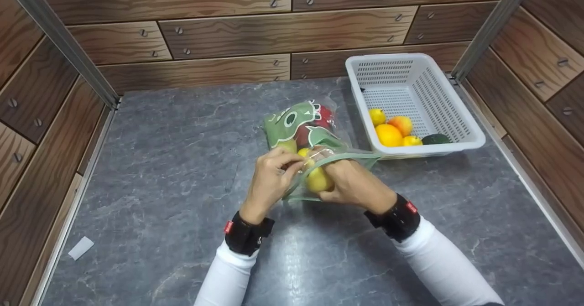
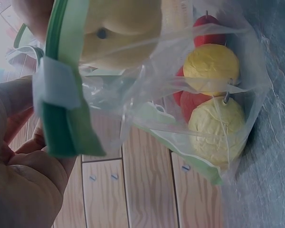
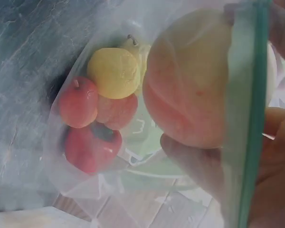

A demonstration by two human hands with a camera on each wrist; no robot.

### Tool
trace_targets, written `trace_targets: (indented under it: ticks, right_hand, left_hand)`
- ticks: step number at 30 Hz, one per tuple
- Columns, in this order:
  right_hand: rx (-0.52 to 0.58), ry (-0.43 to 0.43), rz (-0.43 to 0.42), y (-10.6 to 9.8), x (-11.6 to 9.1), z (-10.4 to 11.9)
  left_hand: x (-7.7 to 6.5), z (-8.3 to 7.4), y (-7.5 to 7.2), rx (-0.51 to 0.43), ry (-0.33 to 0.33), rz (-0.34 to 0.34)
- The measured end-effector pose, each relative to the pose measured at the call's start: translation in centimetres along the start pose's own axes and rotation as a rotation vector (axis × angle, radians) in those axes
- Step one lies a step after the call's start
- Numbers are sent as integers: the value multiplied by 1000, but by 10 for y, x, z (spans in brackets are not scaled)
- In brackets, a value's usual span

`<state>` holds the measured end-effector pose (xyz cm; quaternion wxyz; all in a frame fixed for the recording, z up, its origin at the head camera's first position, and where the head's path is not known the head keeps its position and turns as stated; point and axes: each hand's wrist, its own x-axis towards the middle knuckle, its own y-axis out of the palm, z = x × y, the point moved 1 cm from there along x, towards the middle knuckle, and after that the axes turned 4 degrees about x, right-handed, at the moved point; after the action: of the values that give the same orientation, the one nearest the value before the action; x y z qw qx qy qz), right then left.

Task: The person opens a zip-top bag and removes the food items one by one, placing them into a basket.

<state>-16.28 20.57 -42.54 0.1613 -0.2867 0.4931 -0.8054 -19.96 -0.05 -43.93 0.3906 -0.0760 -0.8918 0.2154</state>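
A clear zip bag (image 1: 278,130) with a green cartoon print lies on the tabletop, its green-edged mouth toward me. At the left of that mouth, my left hand (image 1: 269,176) pinches the rim, near a white slider (image 2: 56,89). My right hand (image 1: 360,185) reaches inside and grips a yellow-and-pink peach (image 3: 187,80) with thumb and fingers. Deeper in the bag sit red fruits (image 3: 78,102), a round yellow fruit (image 3: 114,73) and a pale yellow-green fruit with a stem (image 2: 217,130). Some of my right fingers are hidden behind the bag and the peach.
A white perforated basket (image 1: 415,150) stands at the back right, close to the bag. It holds an orange (image 1: 388,135), a reddish-yellow fruit (image 1: 402,125), small yellow fruits and a dark green item (image 1: 435,139). A white slip (image 1: 81,248) lies at far left. Wood-patterned walls enclose the table.
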Motion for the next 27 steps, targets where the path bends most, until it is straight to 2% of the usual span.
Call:
trace_targets:
  ticks: [15, 27]
  right_hand:
    - [1, -158, -90, -11, -12, -3]
    - [5, -208, -104, -19, -20, -5]
  left_hand:
    - [0, 1, 0, 0, 5, -15]
    - [0, 1, 0, 7, 10, -21]
